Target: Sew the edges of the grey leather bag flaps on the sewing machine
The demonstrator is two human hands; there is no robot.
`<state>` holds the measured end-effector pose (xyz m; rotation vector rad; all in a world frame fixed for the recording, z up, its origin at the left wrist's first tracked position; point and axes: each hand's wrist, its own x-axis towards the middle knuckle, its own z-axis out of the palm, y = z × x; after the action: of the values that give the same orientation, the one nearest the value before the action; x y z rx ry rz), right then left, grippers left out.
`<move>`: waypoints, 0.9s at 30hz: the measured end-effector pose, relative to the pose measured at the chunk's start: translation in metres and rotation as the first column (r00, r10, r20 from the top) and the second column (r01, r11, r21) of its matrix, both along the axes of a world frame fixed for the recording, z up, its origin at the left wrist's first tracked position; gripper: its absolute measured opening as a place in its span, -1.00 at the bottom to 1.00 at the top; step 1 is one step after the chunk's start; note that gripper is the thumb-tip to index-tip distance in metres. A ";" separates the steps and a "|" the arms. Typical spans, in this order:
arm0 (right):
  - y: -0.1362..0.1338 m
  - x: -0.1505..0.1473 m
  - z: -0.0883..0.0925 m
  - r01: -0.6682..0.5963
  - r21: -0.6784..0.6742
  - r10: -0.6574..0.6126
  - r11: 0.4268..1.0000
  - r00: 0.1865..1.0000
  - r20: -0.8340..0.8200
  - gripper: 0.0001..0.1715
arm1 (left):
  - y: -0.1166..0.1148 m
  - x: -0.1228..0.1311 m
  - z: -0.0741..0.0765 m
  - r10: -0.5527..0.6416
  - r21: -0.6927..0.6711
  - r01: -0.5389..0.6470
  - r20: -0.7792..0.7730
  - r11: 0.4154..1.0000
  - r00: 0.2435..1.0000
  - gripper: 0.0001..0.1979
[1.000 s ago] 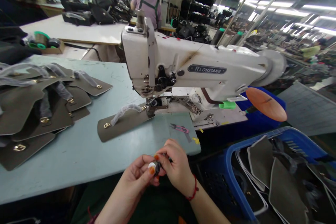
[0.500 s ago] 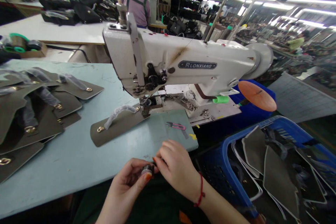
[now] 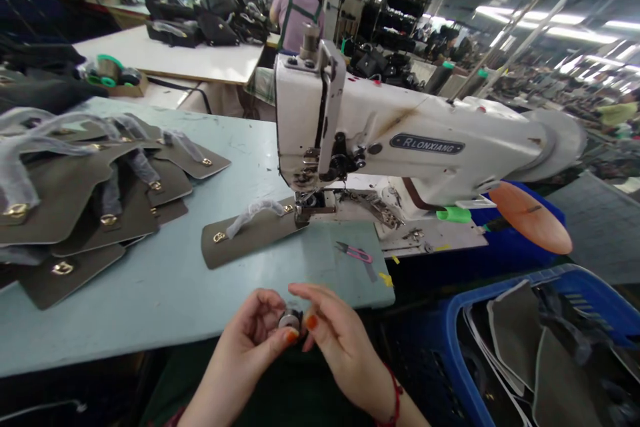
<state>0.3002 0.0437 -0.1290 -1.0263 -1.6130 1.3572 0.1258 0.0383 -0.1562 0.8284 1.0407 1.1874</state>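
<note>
Near the table's front edge, my left hand (image 3: 255, 333) pinches a small round metal piece, which looks like a bobbin case (image 3: 290, 320). Close on its right is my right hand (image 3: 340, 340), thumb and fingers apart, its fingertips beside the piece; whether they touch it I cannot tell. Beyond the hands a grey-brown panel (image 3: 250, 240) with a plastic-wrapped handle lies with its right end under the needle area of the white sewing machine (image 3: 380, 120). Pink thread snips (image 3: 357, 252) rest on the blue-green tabletop (image 3: 190, 307).
Similar panels with wrapped handles (image 3: 125, 207) are piled at the left. A blue basket (image 3: 453, 347) holding more panels stands at the lower right, below an orange disc (image 3: 530, 217). A person (image 3: 300, 13) sits with their back turned beyond the machine.
The view has swung left, so the machine and panels sit further right. My right hand's fingers have come off the small piece and spread; my left hand still holds it.
</note>
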 end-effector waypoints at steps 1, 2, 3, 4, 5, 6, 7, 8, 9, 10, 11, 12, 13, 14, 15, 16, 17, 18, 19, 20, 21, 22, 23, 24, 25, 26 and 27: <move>0.002 -0.005 -0.003 -0.004 -0.011 0.004 1.000 1.000 -0.009 -0.69 | 0.001 -0.003 -0.001 -0.006 0.017 0.006 0.011 1.000 1.000 -0.72; 0.005 -0.009 -0.006 0.001 -0.031 -0.001 1.000 1.000 -0.027 -0.73 | 0.003 -0.005 -0.002 -0.017 0.032 0.017 0.017 0.999 1.000 -0.74; 0.007 -0.013 -0.010 0.005 -0.068 -0.010 0.998 0.998 -0.063 -0.76 | 0.004 -0.007 -0.003 -0.030 0.043 0.030 0.018 0.999 0.999 -0.75; 0.009 -0.015 -0.014 -0.001 -0.126 -0.013 0.992 0.994 -0.112 -0.77 | 0.006 -0.009 -0.005 -0.037 0.045 0.036 0.015 0.998 0.999 -0.75; 0.011 -0.017 -0.019 -0.017 -0.196 -0.015 0.980 0.987 -0.163 -0.77 | 0.007 -0.010 -0.006 -0.045 0.045 0.044 0.019 0.998 0.999 -0.75; 0.013 -0.018 -0.024 -0.032 -0.265 -0.023 0.964 0.979 -0.202 -0.75 | 0.009 -0.010 -0.009 -0.058 0.044 0.057 0.028 0.997 0.998 -0.74; 0.015 -0.019 -0.028 -0.039 -0.318 -0.034 0.947 0.975 -0.221 -0.74 | 0.012 -0.010 -0.011 -0.068 0.038 0.067 0.041 0.997 0.997 -0.73; 0.018 -0.018 -0.031 -0.031 -0.344 -0.046 0.939 0.976 -0.212 -0.73 | 0.015 -0.010 -0.015 -0.073 0.027 0.072 0.051 0.997 0.996 -0.73; 0.023 -0.016 -0.032 -0.005 -0.335 -0.056 0.942 0.984 -0.172 -0.74 | 0.018 -0.010 -0.019 -0.075 0.015 0.074 0.051 0.997 0.996 -0.73; 0.030 -0.014 -0.032 0.043 -0.282 -0.075 0.959 0.992 -0.105 -0.76 | 0.022 -0.011 -0.025 -0.068 0.002 0.068 0.036 0.998 0.997 -0.72; 0.041 -0.011 -0.031 0.109 -0.185 -0.115 0.977 0.993 -0.021 -0.79 | 0.025 -0.013 -0.032 -0.050 -0.008 0.050 0.002 0.999 0.999 -0.70; 0.054 -0.007 -0.028 0.183 -0.049 -0.180 0.982 0.982 0.066 -0.82 | 0.029 -0.016 -0.040 -0.021 -0.013 0.021 -0.049 1.000 0.999 -0.67; 0.070 -0.003 -0.025 0.250 0.113 -0.264 0.962 0.954 0.143 -0.85 | 0.032 -0.020 -0.050 0.015 -0.007 -0.016 -0.114 1.000 0.993 -0.65; 0.087 0.000 -0.021 0.293 0.278 -0.354 0.915 0.913 0.204 -0.86 | 0.035 -0.025 -0.061 0.051 0.007 -0.051 -0.188 0.999 0.981 -0.63; 0.105 0.003 -0.017 0.302 0.424 -0.431 0.854 0.866 0.252 -0.86 | 0.037 -0.031 -0.072 0.089 0.025 -0.086 -0.262 0.996 0.961 -0.62; 0.122 0.006 -0.014 0.274 0.550 -0.491 0.789 0.819 0.297 -0.86 | 0.039 -0.037 -0.083 0.119 0.045 -0.111 -0.334 0.993 0.935 -0.61; 0.138 0.007 -0.011 0.215 0.652 -0.537 0.727 0.770 0.344 -0.85 | 0.040 -0.042 -0.094 0.137 0.067 -0.120 -0.399 0.991 0.907 -0.61; 0.152 0.007 -0.009 0.134 0.731 -0.573 0.669 0.719 0.393 -0.84 | 0.040 -0.047 -0.103 0.146 0.094 -0.115 -0.453 0.989 0.880 -0.62; 0.162 0.006 -0.007 0.034 0.784 -0.602 0.620 0.662 0.447 -0.83 | 0.040 -0.050 -0.110 0.144 0.125 -0.094 -0.498 0.988 0.855 -0.64; 0.170 0.004 -0.006 -0.073 0.812 -0.626 0.579 0.599 0.499 -0.81 | 0.040 -0.053 -0.115 0.138 0.159 -0.062 -0.534 0.985 0.834 -0.67; 0.175 0.002 -0.005 -0.174 0.820 -0.646 0.545 0.536 0.543 -0.79 | 0.039 -0.054 -0.119 0.132 0.197 -0.022 -0.565 0.980 0.814 -0.70; 0.178 0.001 -0.004 -0.266 0.811 -0.659 0.522 0.478 0.581 -0.78 | 0.039 -0.055 -0.121 0.128 0.234 0.017 -0.590 0.972 0.797 -0.74; 0.179 0.000 -0.002 -0.349 0.785 -0.657 0.512 0.429 0.620 -0.80 | 0.038 -0.055 -0.121 0.128 0.264 0.047 -0.608 0.963 0.783 -0.77; 0.179 0.000 0.000 -0.416 0.748 -0.640 0.517 0.393 0.660 -0.82 | 0.037 -0.055 -0.121 0.133 0.287 0.067 -0.623 0.956 0.771 -0.79; 0.179 0.000 0.002 -0.463 0.708 -0.610 0.533 0.370 0.701 -0.83 | 0.037 -0.054 -0.120 0.142 0.303 0.074 -0.630 0.950 0.763 -0.80; 0.178 0.000 0.005 -0.483 0.671 -0.574 0.562 0.357 0.737 -0.83 | 0.036 -0.054 -0.118 0.149 0.310 0.071 -0.630 0.948 0.762 -0.81; 0.177 0.001 0.007 -0.476 0.642 -0.537 0.602 0.354 0.766 -0.82 | 0.036 -0.054 -0.116 0.149 0.308 0.068 -0.628 0.949 0.764 -0.82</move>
<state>0.3011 0.2210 -0.1218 -1.2504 -2.6243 -0.4471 0.0715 0.0745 -0.2721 1.5531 1.4497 1.1398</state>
